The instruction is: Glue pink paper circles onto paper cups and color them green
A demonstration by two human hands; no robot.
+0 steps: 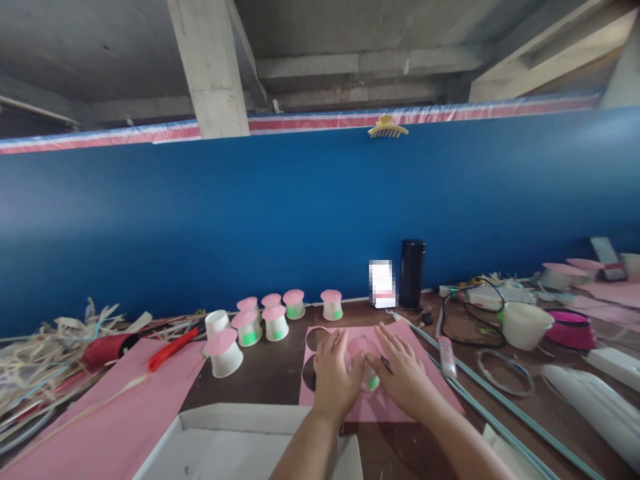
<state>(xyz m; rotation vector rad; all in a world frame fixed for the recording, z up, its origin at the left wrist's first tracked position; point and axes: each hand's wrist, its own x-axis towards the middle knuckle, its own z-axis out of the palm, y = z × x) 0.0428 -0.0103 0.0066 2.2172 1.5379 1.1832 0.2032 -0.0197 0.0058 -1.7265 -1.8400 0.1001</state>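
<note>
A small white paper cup (pixel 371 383) with a green patch stands upright on the pink paper sheet (pixel 430 393), topped by a pink paper disc (pixel 363 347). My left hand (pixel 336 370) wraps the disc's left side, and my right hand (pixel 404 367) holds it from the right. Both thumbs meet at the disc's near edge, with the other fingers reaching forward around it. Part of the cup is hidden by my hands. A small dark thing shows under my right hand; I cannot make out its kind. Round cut-outs show at the sheet's left side.
Several disc-topped cups (pixel 277 327) stand at the back left. A white box lid (pixel 240 408) lies in front, near red-handled scissors (pixel 173 350). Rightward are a glue bottle (pixel 447 358), pale blue tubes (pixel 493 393), a white tub (pixel 526 327) and a black cylinder (pixel 413 273).
</note>
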